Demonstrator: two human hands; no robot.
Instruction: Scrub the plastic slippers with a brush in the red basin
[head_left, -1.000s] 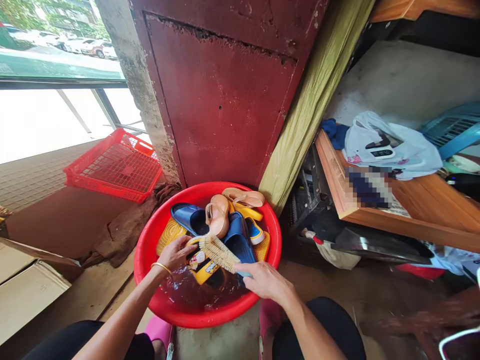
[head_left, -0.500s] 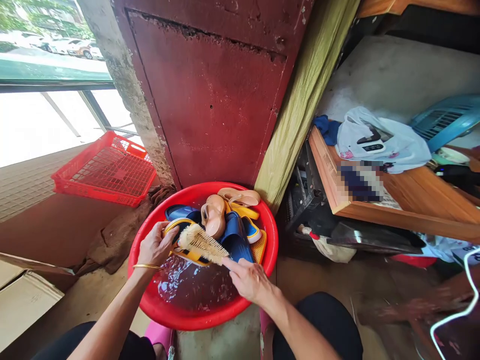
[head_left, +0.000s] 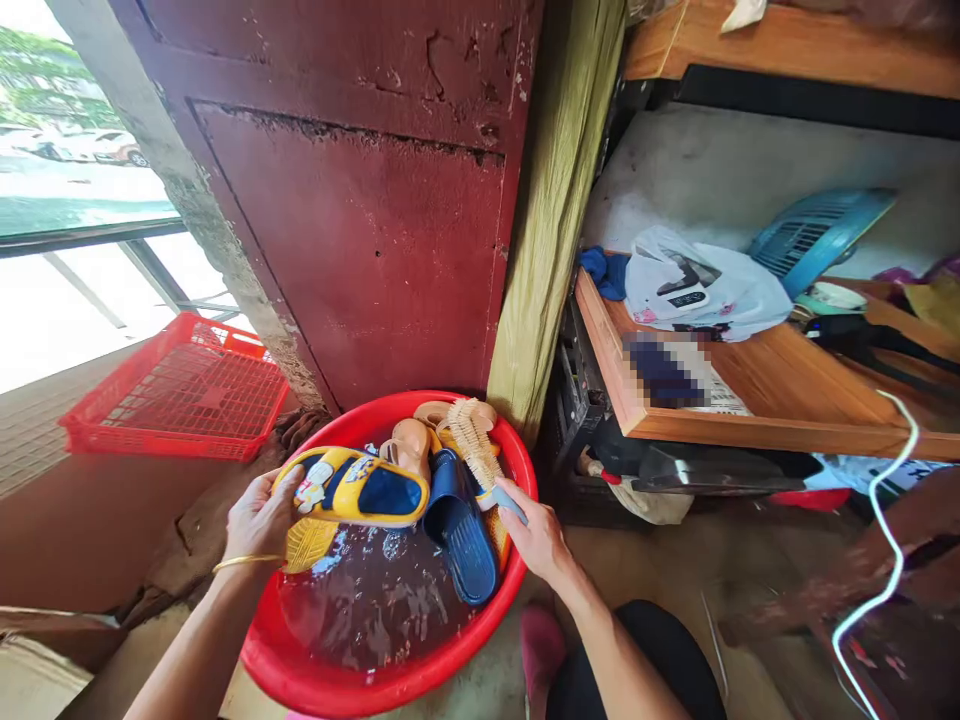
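Observation:
My left hand [head_left: 259, 520] grips the toe-side end of a yellow and blue slipper [head_left: 356, 488], held sideways above the water with a white cartoon figure showing. My right hand [head_left: 534, 535] is closed on the blue-grey handle of a brush [head_left: 472, 440], whose pale bristles lie over the slippers at the back of the basin. The red basin [head_left: 352, 695] holds dark, soapy-looking water. In it are a dark blue slipper [head_left: 469, 545], tan sandals [head_left: 409, 445] and a yellow sole [head_left: 307, 545], partly hidden under the held slipper.
A red plastic crate [head_left: 180, 395] stands at the left. Behind the basin is a dark red door [head_left: 360, 240]. To the right, a wooden shelf [head_left: 817, 380] bears a white plastic bag [head_left: 697, 285] and a blue fan [head_left: 821, 235].
The held slipper has been lifted and turned, now showing its decorated upper. The brush has moved off it, right and toward the back. The view has shifted right.

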